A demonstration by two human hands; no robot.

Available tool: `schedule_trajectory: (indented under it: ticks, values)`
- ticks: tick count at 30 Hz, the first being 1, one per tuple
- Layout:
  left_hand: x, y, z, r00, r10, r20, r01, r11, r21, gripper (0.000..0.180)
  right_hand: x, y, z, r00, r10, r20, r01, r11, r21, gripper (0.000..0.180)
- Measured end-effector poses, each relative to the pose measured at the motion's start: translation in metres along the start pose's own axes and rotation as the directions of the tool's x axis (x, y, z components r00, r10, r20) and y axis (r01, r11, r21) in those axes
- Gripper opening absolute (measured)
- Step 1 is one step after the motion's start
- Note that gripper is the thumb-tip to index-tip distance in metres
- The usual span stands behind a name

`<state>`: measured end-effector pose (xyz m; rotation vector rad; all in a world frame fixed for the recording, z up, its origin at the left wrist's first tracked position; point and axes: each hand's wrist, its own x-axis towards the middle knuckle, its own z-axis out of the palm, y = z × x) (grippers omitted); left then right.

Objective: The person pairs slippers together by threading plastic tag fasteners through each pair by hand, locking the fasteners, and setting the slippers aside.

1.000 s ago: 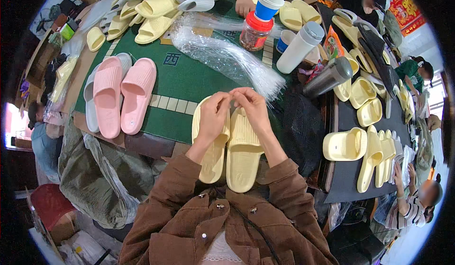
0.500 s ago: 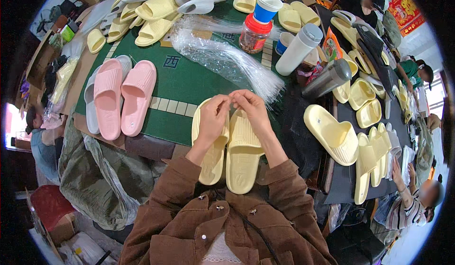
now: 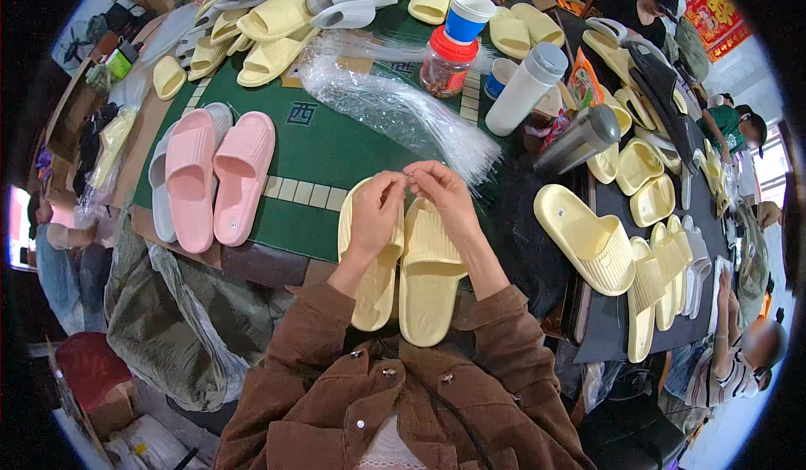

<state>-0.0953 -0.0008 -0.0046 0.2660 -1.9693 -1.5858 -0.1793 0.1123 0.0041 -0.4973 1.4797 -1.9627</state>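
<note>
A pair of pale yellow slide slippers, the left one (image 3: pixel 368 302) and the right one (image 3: pixel 428 298), lies side by side at the table's near edge, toes away from me. Over their straps, my left hand (image 3: pixel 375 222) and my right hand (image 3: pixel 447 205) meet with fingertips pinched together. Whatever lies between the fingers is too small to make out. Just beyond my hands, a bundle of clear plastic strands (image 3: pixel 420 113) spreads across the green table mat (image 3: pixel 336 147). To the left sit two pink slippers (image 3: pixel 243 180), with a grey pair (image 3: pixel 158 180) partly hidden behind them.
A heap of yellow and grey slippers (image 3: pixel 273 21) covers the far left. Beyond the strands stand a red-lidded jar (image 3: pixel 447 67) with a paper cup (image 3: pixel 468 18) on top, a white bottle (image 3: pixel 525 92) and a grey tumbler (image 3: pixel 579 140). More yellow slippers (image 3: pixel 583 239) fill the right side.
My hands stay pinched together in almost the same place. The view has shifted slightly. At the far right, a co-worker's hands have risen a little; across the table, another person's hands have moved.
</note>
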Motion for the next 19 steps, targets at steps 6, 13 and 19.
schedule_trajectory:
  ticks: [6,13,19]
  values:
    - [0.0004,-0.0013,-0.0016,1.000,-0.017,0.013,0.017,1.000,0.002,0.010,0.0003,-0.0006,0.0017,0.998,0.012,-0.057,-0.013,1.000,-0.011,0.015]
    - [0.0002,0.0015,-0.0023,0.999,-0.007,0.034,0.006,0.999,0.037,0.010,-0.0004,-0.0010,0.0014,0.998,-0.010,-0.064,0.009,1.000,-0.013,0.014]
    - [0.0011,-0.0025,-0.0008,1.000,-0.009,0.026,0.008,0.999,0.050,0.011,-0.0004,0.0006,0.0001,0.996,-0.048,-0.071,0.042,0.996,-0.078,0.015]
